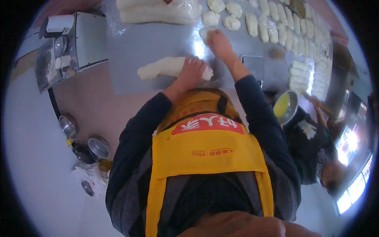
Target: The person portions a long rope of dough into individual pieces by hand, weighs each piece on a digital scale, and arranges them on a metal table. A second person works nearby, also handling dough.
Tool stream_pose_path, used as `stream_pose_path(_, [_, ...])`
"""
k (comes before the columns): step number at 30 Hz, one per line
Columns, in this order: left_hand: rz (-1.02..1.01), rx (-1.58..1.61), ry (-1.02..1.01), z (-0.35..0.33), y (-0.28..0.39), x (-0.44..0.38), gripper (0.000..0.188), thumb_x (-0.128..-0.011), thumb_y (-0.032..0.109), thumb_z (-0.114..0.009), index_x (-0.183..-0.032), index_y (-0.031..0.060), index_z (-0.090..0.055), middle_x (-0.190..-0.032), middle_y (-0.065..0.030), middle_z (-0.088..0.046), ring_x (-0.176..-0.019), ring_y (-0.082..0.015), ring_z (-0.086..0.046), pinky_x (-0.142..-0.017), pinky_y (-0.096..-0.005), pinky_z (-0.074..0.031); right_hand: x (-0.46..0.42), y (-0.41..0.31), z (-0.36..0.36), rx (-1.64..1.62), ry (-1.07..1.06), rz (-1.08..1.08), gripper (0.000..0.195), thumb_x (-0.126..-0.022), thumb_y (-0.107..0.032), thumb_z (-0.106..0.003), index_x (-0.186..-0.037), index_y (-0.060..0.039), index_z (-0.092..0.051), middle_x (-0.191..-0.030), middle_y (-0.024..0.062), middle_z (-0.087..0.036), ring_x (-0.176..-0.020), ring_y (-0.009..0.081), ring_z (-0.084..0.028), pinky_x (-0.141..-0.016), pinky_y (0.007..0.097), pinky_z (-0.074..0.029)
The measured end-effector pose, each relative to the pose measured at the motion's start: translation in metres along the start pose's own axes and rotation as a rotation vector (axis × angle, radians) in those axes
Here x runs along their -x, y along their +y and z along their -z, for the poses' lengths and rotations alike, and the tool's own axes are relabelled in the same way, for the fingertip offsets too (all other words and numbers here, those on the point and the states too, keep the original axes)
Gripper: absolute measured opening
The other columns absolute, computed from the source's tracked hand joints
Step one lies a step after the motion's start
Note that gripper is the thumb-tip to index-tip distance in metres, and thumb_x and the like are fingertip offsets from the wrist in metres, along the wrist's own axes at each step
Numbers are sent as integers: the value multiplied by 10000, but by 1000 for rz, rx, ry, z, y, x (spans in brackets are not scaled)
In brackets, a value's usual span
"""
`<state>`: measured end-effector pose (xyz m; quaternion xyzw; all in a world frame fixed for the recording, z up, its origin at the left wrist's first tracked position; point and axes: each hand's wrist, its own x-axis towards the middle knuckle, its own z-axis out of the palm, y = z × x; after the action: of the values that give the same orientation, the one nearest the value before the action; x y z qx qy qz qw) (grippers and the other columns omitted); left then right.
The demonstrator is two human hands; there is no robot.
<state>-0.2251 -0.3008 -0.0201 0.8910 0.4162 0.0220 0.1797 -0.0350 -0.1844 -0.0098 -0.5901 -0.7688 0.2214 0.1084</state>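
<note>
On the metal worktop [130,38], a long piece of pale dough [162,67] lies near the front edge. My left hand [192,71] is laid over its right end, fingers curled onto it. Farther forward and to the right, my right hand [217,41] is closed on a small dough lump [205,33], which is partly hidden by the fingers. Just beyond it sit several round dough pieces [231,22]. A large slab of dough [154,11] lies under clear plastic at the far left of the worktop.
Rows of elongated dough pieces [274,32] cover the worktop's far right. A flat square scale [253,66] lies right of my right forearm, with a jar-like container [278,54] beyond. At the right, a person in dark clothes [311,142] is beside a bowl of yellow liquid [285,107].
</note>
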Motion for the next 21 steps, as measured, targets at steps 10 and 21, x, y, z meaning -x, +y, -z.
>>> stream_pose_path(10, [213, 609, -204, 42, -5, -23, 389, -801, 210, -742, -1164, 99, -662, -1219, -180, -673, -1102, -416, -627, -908, -504, -499, 91, -70, 17, -615, -155, -605, 322, -950, -348, -648, -1044, -46, -707, -899, 225, -714, -840, 419, -690, -819, 461, -541])
stream_pose_path(21, [43, 384, -208, 66, -2, -43, 481, -786, 359, -768, -1197, 125, -680, -1129, -171, -709, -1095, -396, -642, -906, -480, -509, 109, -48, 22, -516, 237, -254, 334, -984, -321, -627, -1174, -53, -683, -1151, 221, -683, -1035, 379, -670, -892, 415, -522])
